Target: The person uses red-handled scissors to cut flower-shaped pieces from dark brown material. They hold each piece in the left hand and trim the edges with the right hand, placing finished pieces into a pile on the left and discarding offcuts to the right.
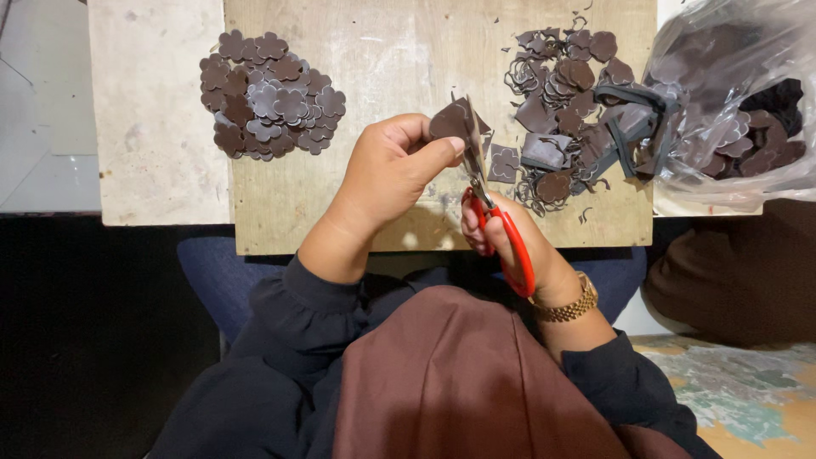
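Note:
My left hand (393, 170) pinches a small dark brown leather piece (453, 120) above a wooden board (382, 59). My right hand (503, 240) grips red-handled scissors (503, 231), whose blades reach up into the edge of that piece. A gold watch (568, 306) sits on my right wrist. A heap of cut brown flower shapes (270, 95) lies at the board's left. Uncut pieces and thin curled trimmings (568, 110) are piled at the right.
A clear plastic bag (739, 102) holding more brown pieces rests at the right edge of the board. The board lies on a pale worn table (153, 119). My dark sleeves and brown garment fill the lower view. A brown cushion (739, 272) sits at right.

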The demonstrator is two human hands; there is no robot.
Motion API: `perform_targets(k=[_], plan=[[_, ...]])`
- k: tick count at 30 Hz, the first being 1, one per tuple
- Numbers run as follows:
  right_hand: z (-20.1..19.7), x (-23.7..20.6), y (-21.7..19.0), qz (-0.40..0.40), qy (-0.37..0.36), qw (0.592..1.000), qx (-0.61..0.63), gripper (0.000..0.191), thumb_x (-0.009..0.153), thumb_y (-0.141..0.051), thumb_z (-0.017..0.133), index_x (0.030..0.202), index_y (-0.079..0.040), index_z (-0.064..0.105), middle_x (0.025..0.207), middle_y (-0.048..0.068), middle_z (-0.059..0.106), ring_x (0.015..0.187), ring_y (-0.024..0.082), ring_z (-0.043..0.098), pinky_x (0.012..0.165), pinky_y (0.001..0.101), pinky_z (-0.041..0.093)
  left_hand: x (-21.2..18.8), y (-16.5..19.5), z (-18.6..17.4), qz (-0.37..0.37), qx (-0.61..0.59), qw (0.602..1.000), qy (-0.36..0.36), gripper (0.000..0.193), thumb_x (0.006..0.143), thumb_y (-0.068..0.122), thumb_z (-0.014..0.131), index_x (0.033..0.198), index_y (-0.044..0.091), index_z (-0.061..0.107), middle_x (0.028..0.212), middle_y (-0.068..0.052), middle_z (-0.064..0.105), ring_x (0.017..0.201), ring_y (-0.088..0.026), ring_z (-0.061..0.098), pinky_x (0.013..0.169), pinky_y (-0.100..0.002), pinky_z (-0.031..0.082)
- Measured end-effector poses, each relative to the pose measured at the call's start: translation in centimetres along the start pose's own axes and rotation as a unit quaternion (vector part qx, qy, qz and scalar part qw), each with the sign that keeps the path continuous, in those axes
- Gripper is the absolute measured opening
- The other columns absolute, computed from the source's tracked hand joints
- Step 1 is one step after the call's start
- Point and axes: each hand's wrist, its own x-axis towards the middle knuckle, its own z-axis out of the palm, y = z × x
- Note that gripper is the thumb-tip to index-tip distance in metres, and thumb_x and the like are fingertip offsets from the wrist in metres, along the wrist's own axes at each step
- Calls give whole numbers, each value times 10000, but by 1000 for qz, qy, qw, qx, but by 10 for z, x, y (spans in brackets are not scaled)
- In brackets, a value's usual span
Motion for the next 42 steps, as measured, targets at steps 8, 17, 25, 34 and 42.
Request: perform_targets(k=[8, 17, 25, 34, 42], plan=[[-6, 0, 0, 5, -15, 1000, -12, 666, 948, -735, 561, 1002, -75, 500, 814, -33, 436, 680, 70, 372, 591, 214, 341, 1, 0, -3, -25, 5, 1000, 0, 193, 933, 197, 731, 849, 24, 707, 819, -32, 751, 674, -29, 586, 592, -207, 471], [-5, -1, 3, 16, -4, 1000, 8, 627, 962, -702, 570, 973, -78, 503, 786, -36, 411, 671, 75, 352, 586, 220, 318, 2, 0, -3, -32, -2, 999, 6, 187, 938, 224, 725, 896, 42, 720, 816, -18, 744, 700, -41, 627, 610, -206, 493], [-2, -2, 4, 33, -7, 999, 39, 608, 969, -676, 575, 987, -72, 506, 793, -34, 410, 689, 76, 354, 598, 225, 321, 1, -1, -2, -26, -4, 999, 18, 184, 949, 203, 719, 929, 21, 730, 834, -20, 743, 745, -48, 646, 647, -213, 509], [5, 1, 6, 24, -11, 998, 60, 645, 949, -707, 590, 1020, -74, 486, 853, -28, 420, 737, 80, 364, 652, 224, 340, 0, -4, -1, -17, -7, 1000, 17, 162, 941, 156, 728, 921, -5, 726, 850, -31, 749, 774, -55, 659, 706, -216, 541], [4, 1, 7, 23, -6, 999, 43, 641, 953, -709, 580, 992, -78, 478, 839, -30, 416, 719, 77, 364, 630, 222, 333, 1, -9, -3, -29, 0, 999, 15, 166, 939, 174, 728, 901, 13, 725, 804, -16, 725, 703, -43, 597, 628, -210, 482]])
